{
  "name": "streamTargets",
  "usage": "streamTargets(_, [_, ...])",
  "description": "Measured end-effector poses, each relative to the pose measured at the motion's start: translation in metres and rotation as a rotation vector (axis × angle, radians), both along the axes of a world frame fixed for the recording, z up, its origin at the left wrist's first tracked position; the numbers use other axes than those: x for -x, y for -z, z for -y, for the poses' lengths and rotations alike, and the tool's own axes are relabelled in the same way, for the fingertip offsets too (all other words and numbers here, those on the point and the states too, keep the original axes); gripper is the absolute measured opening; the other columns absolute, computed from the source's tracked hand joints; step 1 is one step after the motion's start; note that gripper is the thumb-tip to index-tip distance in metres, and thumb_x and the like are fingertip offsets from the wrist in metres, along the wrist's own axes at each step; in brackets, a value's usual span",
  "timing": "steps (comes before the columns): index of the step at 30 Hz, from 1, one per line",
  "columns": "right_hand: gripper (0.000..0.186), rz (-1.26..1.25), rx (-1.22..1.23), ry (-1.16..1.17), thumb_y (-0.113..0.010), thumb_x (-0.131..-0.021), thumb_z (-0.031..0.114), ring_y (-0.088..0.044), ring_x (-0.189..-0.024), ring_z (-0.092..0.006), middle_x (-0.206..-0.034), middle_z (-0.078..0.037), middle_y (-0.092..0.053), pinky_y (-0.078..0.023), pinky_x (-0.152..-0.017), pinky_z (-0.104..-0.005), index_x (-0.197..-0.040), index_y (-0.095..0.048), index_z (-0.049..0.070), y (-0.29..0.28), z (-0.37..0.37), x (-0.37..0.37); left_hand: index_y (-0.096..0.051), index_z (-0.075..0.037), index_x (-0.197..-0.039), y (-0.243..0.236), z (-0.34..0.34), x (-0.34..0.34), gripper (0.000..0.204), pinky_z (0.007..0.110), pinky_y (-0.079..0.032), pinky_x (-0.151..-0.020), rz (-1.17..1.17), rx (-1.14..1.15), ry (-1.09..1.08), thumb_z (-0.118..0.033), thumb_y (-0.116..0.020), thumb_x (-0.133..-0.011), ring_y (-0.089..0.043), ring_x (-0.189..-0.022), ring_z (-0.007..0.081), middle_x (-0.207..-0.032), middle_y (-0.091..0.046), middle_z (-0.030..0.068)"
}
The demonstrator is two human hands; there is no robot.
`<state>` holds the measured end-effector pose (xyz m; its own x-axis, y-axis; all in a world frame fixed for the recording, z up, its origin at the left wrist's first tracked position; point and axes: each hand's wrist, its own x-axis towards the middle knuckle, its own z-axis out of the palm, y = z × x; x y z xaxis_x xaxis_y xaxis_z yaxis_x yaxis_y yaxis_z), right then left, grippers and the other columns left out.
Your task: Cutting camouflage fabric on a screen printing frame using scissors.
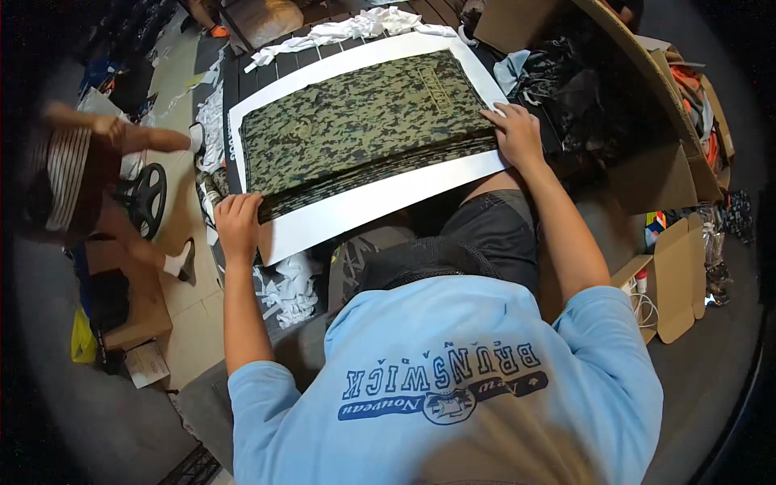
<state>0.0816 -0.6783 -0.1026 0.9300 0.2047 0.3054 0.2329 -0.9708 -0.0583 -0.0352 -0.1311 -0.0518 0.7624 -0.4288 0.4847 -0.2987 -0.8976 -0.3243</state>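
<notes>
A thick stack of folded camouflage fabric (347,121) lies on a large white board (347,218) across my lap and the dark slatted surface. My left hand (238,222) grips the stack's near left corner, its fingers bent over the edge beside the board. My right hand (517,129) holds the right side of the stack, fingers on the top edge. The top layer has faint raised lettering near its right end. The undersides of both hands are hidden.
A person in striped clothing (69,178) walks at the left beside a black wheel (149,202). White scraps (347,32) line the far side. Cardboard boxes (679,275), dark bags (566,89) and cables stand at the right.
</notes>
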Motion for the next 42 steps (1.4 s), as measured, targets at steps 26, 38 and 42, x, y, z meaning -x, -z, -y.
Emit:
streamTargets(26, [0.060,-0.157,-0.052,-0.087,-0.031,-0.105,0.053,-0.021,-0.153,-0.0273,-0.165,-0.009,-0.028,-0.015,-0.124,-0.0492,-0.155,-0.039,0.020,0.028,-0.165,-0.058,-0.046,-0.023,-0.152,0.087,0.049,-0.128,0.056,0.050,-0.032,-0.114,-0.370,0.295,-0.290,-0.050,-0.045,-0.103,-0.044,-0.139,0.0323,-0.157,-0.042,0.0113])
streamTargets(38, [0.058,-0.043,-0.133,0.090,-0.038,-0.104,0.046,-0.028,-0.150,-0.0292,-0.160,-0.013,-0.037,-0.019,-0.122,-0.0487,-0.152,-0.043,0.014,0.022,-0.102,-0.052,-0.037,-0.024,-0.157,0.087,0.022,-0.111,0.064,0.057,-0.022,-0.119,-0.428,0.337,-0.417,-0.059,-0.037,-0.104,-0.027,-0.152,0.0330,-0.165,-0.029,0.0090])
streamTargets(42, [0.054,-0.016,-0.294,0.103,-0.047,-0.101,0.035,-0.041,-0.141,-0.0316,-0.154,-0.014,-0.044,-0.028,-0.118,-0.0470,-0.150,-0.045,0.013,0.029,-0.089,-0.068,-0.037,-0.023,-0.157,0.080,0.034,-0.113,0.064,0.057,-0.021,-0.119,-0.436,0.330,-0.437,-0.058,-0.037,-0.104,-0.027,-0.152,0.0333,-0.165,-0.029,0.0093])
